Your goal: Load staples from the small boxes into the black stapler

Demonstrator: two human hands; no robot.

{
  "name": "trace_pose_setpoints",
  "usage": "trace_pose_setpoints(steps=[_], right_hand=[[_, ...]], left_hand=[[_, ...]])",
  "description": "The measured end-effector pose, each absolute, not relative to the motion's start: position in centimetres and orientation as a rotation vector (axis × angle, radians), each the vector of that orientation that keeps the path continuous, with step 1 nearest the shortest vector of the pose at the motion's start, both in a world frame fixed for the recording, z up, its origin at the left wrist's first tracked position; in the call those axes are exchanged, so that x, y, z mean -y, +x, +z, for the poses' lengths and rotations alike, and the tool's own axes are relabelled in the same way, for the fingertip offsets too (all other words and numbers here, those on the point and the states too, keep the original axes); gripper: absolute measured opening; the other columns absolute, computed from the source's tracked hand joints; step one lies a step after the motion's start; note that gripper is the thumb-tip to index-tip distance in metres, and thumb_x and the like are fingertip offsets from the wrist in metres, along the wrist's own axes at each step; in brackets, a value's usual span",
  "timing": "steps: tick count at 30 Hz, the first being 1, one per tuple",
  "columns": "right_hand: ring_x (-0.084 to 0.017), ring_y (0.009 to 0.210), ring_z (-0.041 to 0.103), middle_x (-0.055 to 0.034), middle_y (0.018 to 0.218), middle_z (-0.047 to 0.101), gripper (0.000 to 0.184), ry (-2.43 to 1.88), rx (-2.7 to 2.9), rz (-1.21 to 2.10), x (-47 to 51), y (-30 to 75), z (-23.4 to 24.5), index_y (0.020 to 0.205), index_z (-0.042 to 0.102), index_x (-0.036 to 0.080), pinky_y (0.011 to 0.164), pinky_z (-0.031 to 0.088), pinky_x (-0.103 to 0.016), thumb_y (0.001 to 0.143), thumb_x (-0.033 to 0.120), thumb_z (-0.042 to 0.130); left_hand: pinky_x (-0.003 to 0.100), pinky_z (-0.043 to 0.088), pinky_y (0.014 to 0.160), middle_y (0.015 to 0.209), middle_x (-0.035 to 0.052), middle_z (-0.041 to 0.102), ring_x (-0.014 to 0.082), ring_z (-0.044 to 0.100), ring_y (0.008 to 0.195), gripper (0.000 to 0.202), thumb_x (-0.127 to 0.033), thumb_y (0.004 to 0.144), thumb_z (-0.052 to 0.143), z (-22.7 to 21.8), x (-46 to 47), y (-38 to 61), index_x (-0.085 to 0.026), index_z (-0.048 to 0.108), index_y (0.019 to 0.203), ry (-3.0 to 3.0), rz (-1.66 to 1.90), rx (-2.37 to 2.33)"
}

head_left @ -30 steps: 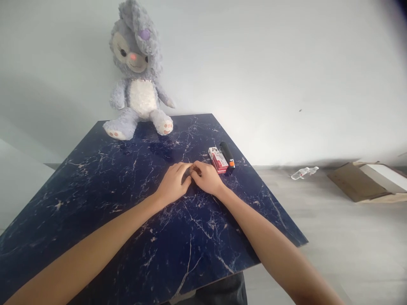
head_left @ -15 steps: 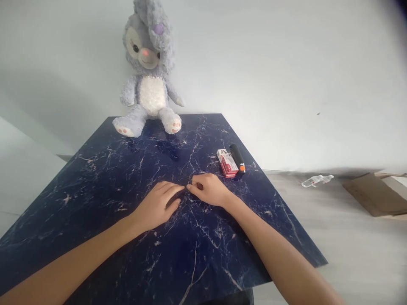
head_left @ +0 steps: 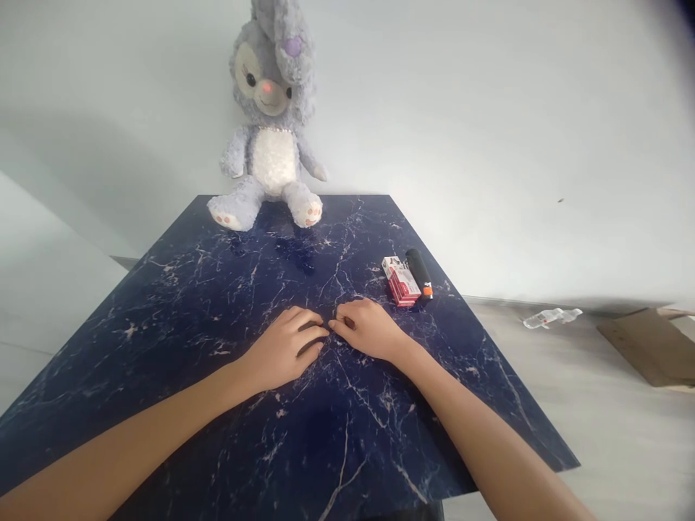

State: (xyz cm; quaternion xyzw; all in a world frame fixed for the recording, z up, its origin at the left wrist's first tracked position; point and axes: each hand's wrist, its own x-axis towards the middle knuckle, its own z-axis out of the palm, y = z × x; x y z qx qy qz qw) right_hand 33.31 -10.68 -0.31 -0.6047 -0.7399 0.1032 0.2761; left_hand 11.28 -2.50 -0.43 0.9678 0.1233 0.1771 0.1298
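My left hand point(head_left: 287, 346) rests palm down over the dark blue marble-patterned table point(head_left: 244, 449), fingers spread apart, with nothing seen in it. Close to its fingertips is my right hand point(head_left: 369, 329), its fingers curled in and thumb tip near the index finger. Whatever the right hand may hold is hidden or too small to make out. A narrow gap lies between the two hands. Beyond the right hand stand red and white small boxes point(head_left: 402, 282), stacked, beside a black cylinder with an orange patch point(head_left: 420, 273).
A grey-lilac plush rabbit point(head_left: 274, 159) sits at the table's far edge against the white wall point(head_left: 461, 108). On the floor to the right lie a clear plastic bottle point(head_left: 548, 317) and a brown cardboard box point(head_left: 646, 347).
The view has shifted, so everything sits slightly further right. My left hand's fingers are spread a little more. The right hand keeps its curled shape.
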Motion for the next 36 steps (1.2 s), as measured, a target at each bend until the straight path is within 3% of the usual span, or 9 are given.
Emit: trace_pose_setpoints(steps=[5, 8, 12, 14, 16, 20, 26, 30, 36], right_hand=[[-0.015, 0.067, 0.056, 0.0013, 0.073, 0.065, 0.019, -1.596, 2.030, 0.228, 10.9, 33.3, 0.2, 0.081, 0.063, 0.022, 0.069, 0.040, -0.030, 0.098, 0.029, 0.059], [-0.020, 0.083, 0.063, -0.0027, 0.088, 0.072, 0.018, -1.561, 1.870, -0.013, 11.2, 34.2, 1.6, 0.094, 0.069, 0.024, 0.087, 0.044, -0.036, 0.100, 0.032, 0.054], [-0.027, 0.113, 0.059, -0.0097, 0.116, 0.071, 0.032, -1.740, 1.184, -0.395, 11.6, 38.0, 2.9, 0.116, 0.068, 0.022, 0.106, 0.038, -0.046, 0.100, 0.037, 0.046], [-0.031, 0.132, 0.049, -0.0131, 0.140, 0.060, 0.049, -1.877, 0.875, -0.300, 11.5, 40.7, 2.6, 0.138, 0.057, 0.020, 0.111, 0.036, -0.048, 0.097, 0.043, 0.045], [-0.032, 0.135, 0.049, -0.0153, 0.149, 0.052, 0.064, -1.972, 0.665, -0.025, 11.3, 43.1, 1.6, 0.147, 0.049, 0.018, 0.110, 0.038, -0.046, 0.093, 0.050, 0.047], [-0.031, 0.125, 0.059, -0.0134, 0.138, 0.063, 0.064, -2.026, 0.637, 0.241, 10.7, 45.5, -0.4, 0.142, 0.056, 0.020, 0.105, 0.045, -0.042, 0.085, 0.050, 0.053], [-0.032, 0.113, 0.064, -0.0145, 0.123, 0.070, 0.054, -1.987, 0.811, 0.296, 10.1, 42.9, -0.9, 0.134, 0.062, 0.019, 0.101, 0.046, -0.045, 0.088, 0.046, 0.049], [-0.030, 0.109, 0.066, -0.0149, 0.122, 0.071, 0.052, -1.915, 0.913, 0.347, 7.4, 37.9, -1.0, 0.133, 0.061, 0.018, 0.098, 0.048, -0.043, 0.090, 0.046, 0.049], [-0.027, 0.107, 0.067, -0.0141, 0.118, 0.072, 0.042, -1.739, 1.044, 0.485, -0.9, 23.4, -1.5, 0.129, 0.060, 0.018, 0.096, 0.051, -0.042, 0.094, 0.039, 0.048]], left_hand=[[0.050, 0.051, 0.099, 0.120, 0.0086, 0.066, 0.0279, 0.058, 0.113, 0.026, -0.023, 0.098, 0.053, -0.3, 2.4, 11.2, -0.026, 0.071, 0.118, 2.810, 0.533, -0.343], [0.051, 0.051, 0.100, 0.121, 0.0085, 0.066, 0.0275, 0.059, 0.113, 0.025, -0.023, 0.098, 0.054, -0.3, 2.6, 11.1, -0.025, 0.071, 0.117, 2.796, 0.544, -0.348], [0.051, 0.053, 0.099, 0.121, 0.0080, 0.068, 0.0269, 0.060, 0.114, 0.028, -0.024, 0.099, 0.052, -0.3, 3.0, 11.6, -0.027, 0.070, 0.121, 2.745, 0.610, -0.379], [0.051, 0.053, 0.099, 0.122, 0.0086, 0.068, 0.0268, 0.061, 0.115, 0.031, -0.024, 0.099, 0.050, -0.2, 2.5, 11.5, -0.027, 0.068, 0.125, 2.728, 0.685, -0.412], [0.052, 0.051, 0.103, 0.125, 0.0090, 0.068, 0.0272, 0.061, 0.118, 0.033, -0.025, 0.098, 0.050, 0.0, 1.1, 10.5, -0.027, 0.067, 0.127, 2.747, 0.754, -0.442], [0.053, 0.045, 0.110, 0.124, 0.0063, 0.070, 0.0278, 0.062, 0.119, 0.030, -0.031, 0.096, 0.051, 0.2, -3.6, 3.9, -0.030, 0.071, 0.118, 2.814, 0.827, -0.681], [0.042, 0.052, 0.096, 0.112, 0.0053, 0.072, 0.0261, 0.068, 0.098, 0.032, -0.043, 0.098, 0.044, 0.5, -7.6, -6.9, -0.025, 0.070, 0.107, 2.501, 1.024, -1.406], [0.038, 0.052, 0.094, 0.118, 0.0046, 0.072, 0.0237, 0.069, 0.096, 0.036, -0.045, 0.100, 0.042, 0.6, -7.3, -6.5, -0.025, 0.068, 0.114, 2.383, 1.034, -1.364], [0.046, 0.048, 0.102, 0.116, 0.0090, 0.074, 0.0292, 0.064, 0.114, 0.047, -0.048, 0.102, 0.039, 0.0, -6.7, -4.5, -0.021, 0.059, 0.135, 2.399, 0.766, -1.310]])
